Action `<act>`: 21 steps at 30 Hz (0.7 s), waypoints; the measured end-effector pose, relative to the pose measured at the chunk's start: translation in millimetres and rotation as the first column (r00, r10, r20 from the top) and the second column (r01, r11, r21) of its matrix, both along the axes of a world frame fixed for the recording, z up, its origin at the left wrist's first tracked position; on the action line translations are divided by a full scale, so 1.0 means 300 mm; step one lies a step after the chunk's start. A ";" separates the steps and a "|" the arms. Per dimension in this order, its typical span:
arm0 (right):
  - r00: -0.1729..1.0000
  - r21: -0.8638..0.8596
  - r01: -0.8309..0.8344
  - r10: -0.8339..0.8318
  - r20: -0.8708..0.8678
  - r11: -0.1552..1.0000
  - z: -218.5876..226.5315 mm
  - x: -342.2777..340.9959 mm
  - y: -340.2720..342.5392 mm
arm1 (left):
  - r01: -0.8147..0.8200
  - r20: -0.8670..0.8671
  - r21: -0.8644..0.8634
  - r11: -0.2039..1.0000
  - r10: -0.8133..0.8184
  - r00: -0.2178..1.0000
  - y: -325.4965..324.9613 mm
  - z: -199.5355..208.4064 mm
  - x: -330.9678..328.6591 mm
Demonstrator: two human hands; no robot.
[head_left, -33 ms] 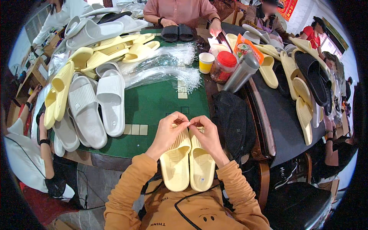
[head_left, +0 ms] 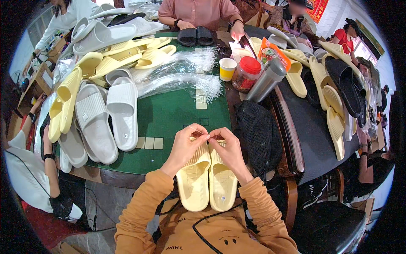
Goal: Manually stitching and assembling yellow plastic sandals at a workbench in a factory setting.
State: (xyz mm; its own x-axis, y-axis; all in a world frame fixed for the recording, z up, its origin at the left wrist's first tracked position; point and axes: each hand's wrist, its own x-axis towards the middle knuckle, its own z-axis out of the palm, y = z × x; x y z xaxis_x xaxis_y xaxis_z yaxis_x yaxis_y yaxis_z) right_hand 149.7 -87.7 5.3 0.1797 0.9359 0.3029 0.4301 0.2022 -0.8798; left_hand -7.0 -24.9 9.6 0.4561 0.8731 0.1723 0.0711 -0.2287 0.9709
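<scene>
The fingers of my left hand (head_left: 186,146) and right hand (head_left: 228,148) come together at their tips, each thumb and forefinger pinched closed; whether something thin sits between them, I cannot tell. Just below are two pale yellow ribbed slide slippers (head_left: 193,188), side by side, heels toward me, at the green-topped desk (head_left: 163,122). Beyond lie clear plastic strands with white ends (head_left: 186,82); leftward, light grey slide slippers (head_left: 122,112); rightward, a black mesh bag (head_left: 259,135).
</scene>
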 end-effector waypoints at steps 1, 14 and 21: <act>1.000 0.007 -0.004 0.004 0.004 1.000 0.000 0.001 0.001 | -0.003 0.012 0.020 1.000 0.003 1.000 -0.001 0.001 0.001; 0.997 -0.044 0.023 -0.026 -0.076 0.999 0.000 0.000 0.000 | 0.054 0.043 -0.098 0.994 -0.050 0.998 0.008 -0.018 -0.001; 0.998 -0.035 0.020 -0.022 -0.064 0.999 0.005 0.000 0.000 | 0.004 0.085 0.092 0.996 -0.012 0.996 0.006 -0.017 0.005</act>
